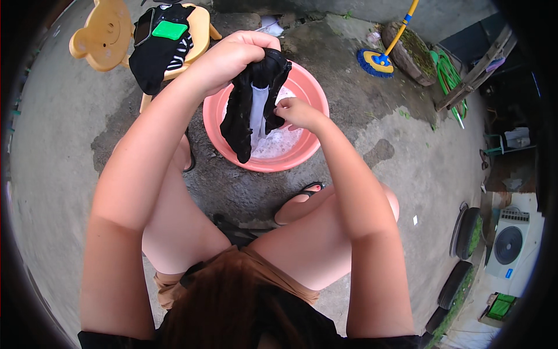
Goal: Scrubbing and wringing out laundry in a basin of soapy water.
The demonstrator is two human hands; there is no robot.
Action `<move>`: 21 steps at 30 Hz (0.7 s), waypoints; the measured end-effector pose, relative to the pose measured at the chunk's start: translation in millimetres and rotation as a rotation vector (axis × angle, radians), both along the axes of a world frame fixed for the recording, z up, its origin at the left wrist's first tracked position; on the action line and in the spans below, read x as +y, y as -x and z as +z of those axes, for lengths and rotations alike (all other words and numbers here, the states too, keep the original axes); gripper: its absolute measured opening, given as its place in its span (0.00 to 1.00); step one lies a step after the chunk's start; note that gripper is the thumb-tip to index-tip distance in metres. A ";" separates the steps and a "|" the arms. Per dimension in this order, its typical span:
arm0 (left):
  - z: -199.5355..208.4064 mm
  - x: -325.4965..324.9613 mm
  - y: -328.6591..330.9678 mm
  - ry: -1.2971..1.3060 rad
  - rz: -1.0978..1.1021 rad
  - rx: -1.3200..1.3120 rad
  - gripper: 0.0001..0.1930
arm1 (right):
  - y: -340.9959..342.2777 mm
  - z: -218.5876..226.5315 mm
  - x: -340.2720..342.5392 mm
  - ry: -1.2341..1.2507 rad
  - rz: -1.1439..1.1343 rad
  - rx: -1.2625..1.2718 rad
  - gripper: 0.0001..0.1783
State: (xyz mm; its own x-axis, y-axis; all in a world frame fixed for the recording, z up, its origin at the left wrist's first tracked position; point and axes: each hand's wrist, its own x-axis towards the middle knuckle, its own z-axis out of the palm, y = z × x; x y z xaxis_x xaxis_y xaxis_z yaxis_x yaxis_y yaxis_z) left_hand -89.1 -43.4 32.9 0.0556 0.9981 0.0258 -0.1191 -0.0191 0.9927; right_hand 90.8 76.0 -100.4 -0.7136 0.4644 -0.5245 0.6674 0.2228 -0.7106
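A wet black garment (239,116) with a pale grey panel down its middle hangs over a pink basin (212,139). My left hand (247,53) is closed on its upper edge and holds it up. Lower down, my right hand (297,114) pinches the garment's right side between thumb and fingers. Beneath the cloth, white soap suds (279,145) float on the water in the basin. The garment's exact kind cannot be made out.
A yellow bear-shaped chair (102,35) at the far left bears black clothes (151,61), a phone and a green case (169,29). Far right are a blue mop (375,62), a stone planter (411,52) and a green hose (447,75). My sandalled feet flank the basin.
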 end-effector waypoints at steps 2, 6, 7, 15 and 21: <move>1.2 0.9 1.5 0.008 0.000 0.010 0.08 | 1.5 12.5 3.3 0.025 -0.057 -0.012 0.11; 1.2 6.6 -1.5 0.052 0.126 0.217 0.08 | -4.1 28.5 17.6 0.044 -0.234 0.068 0.09; 0.7 6.4 -1.0 0.113 0.149 0.284 0.08 | -3.7 35.4 18.6 0.071 -0.303 0.136 0.08; -25.9 11.6 9.2 0.239 0.038 0.828 0.11 | -14.6 91.6 17.7 0.247 -0.488 0.577 0.07; -26.8 17.8 -13.6 0.446 0.003 0.876 0.34 | -23.4 113.9 3.3 0.280 -0.503 0.759 0.06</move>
